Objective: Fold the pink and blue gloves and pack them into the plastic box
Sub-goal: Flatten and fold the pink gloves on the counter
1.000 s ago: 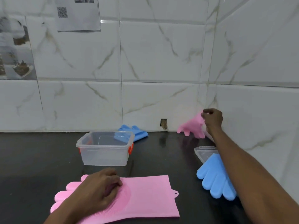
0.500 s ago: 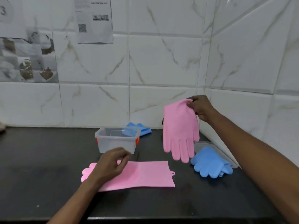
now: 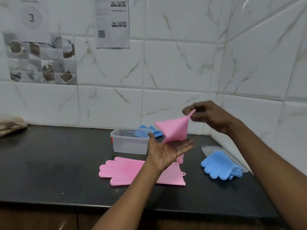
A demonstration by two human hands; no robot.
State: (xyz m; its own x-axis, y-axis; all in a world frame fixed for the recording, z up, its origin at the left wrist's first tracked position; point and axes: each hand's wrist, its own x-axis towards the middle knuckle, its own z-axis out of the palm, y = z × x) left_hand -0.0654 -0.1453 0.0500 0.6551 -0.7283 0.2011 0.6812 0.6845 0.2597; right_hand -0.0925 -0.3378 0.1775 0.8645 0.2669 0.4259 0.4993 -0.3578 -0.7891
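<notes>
The left hand (image 3: 166, 152) hides the raised pink glove's (image 3: 174, 130) lower part, while a brownish cloth (image 3: 10, 124) at nine o'clock is cut off and blurred.

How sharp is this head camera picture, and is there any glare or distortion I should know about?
Head view: the held pink glove and left hand are motion-blurred; the right hand is soft too. The plastic box and flat pink glove are clearer. Dull sheen on the black counter. Wide-angle bending tilts the tile lines at right.

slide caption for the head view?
Right hand pinches a raised pink silicone glove over the open left palm, beside a clear plastic box.
</notes>
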